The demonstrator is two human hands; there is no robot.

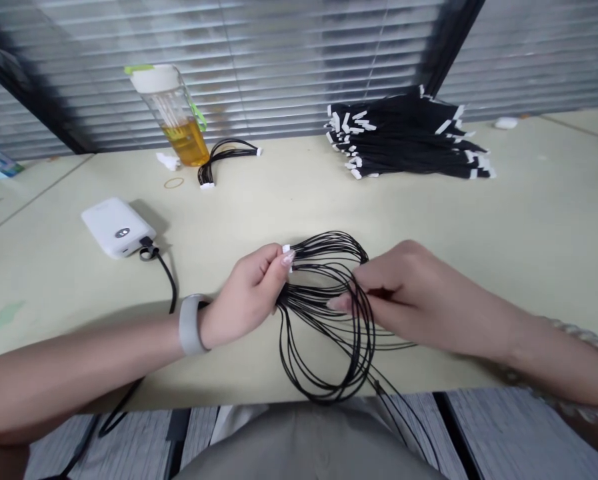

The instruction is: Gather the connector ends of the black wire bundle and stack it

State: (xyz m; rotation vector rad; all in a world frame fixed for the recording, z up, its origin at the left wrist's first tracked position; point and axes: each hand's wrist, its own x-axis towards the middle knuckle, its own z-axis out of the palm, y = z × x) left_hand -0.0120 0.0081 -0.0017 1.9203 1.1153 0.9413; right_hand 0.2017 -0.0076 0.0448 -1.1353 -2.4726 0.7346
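A looped bundle of thin black wires [323,327] hangs between my hands at the table's front edge. My left hand [251,290] is closed round one end of it, thumb pressed beside a small white connector [286,249]. On the other side, my right hand [403,293] has its fingers closed on the wires where they curve, with the fingertips partly behind the strands. Some loose wires trail down over the table edge toward the lap.
A white power bank [113,223] with a black cable lies left. Behind stand a bottle of amber liquid [186,137], a short black harness [219,157], and a large pile of black cables with white connectors [409,137]. Blinds [279,60] rise at the table's back edge.
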